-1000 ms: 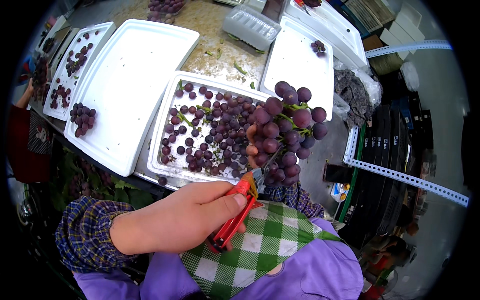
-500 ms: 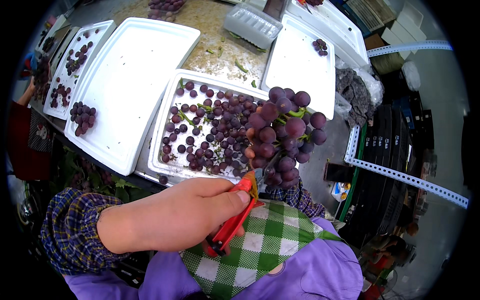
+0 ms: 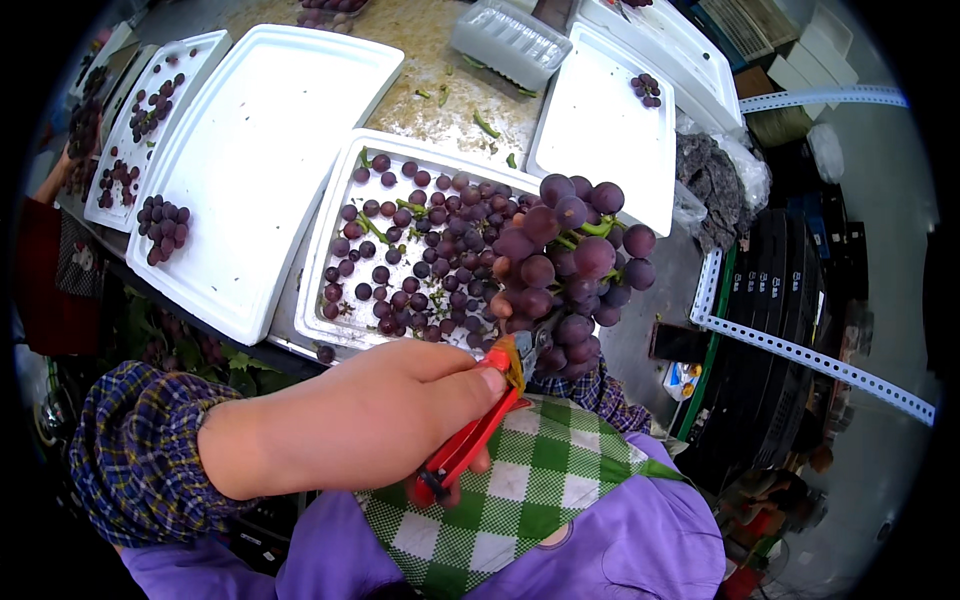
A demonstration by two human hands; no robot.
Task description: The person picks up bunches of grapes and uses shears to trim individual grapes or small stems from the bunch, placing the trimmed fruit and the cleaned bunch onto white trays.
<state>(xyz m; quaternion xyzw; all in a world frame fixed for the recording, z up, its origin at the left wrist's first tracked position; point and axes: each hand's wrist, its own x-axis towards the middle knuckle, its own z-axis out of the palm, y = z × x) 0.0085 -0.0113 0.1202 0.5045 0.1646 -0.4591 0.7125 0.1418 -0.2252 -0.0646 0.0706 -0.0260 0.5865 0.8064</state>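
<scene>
My left hand (image 3: 390,410) is closed around red-handled pruning shears (image 3: 470,445). Their blades reach the lower edge of a large bunch of purple grapes (image 3: 570,260) with green stems. The bunch hangs over the right side of a white foam tray (image 3: 312,270) strewn with loose grapes and stem bits. Behind the bunch is my right hand (image 3: 501,304), holding it up; only its fingertips show at the left edge, and its plaid sleeve comes out below. Grapes hide the rest of that hand and partly cover the blade tips.
A white foam lid (image 3: 270,120) bearing a small grape bunch (image 3: 163,228) lies to the left. Another white tray (image 3: 600,130) with a small bunch sits at the back right, beside a clear plastic container (image 3: 510,45). At far left is another person's arm (image 3: 52,180).
My left hand and the shears have shifted slightly right and up, close against the bunch. The bunch stays in nearly the same place, still held.
</scene>
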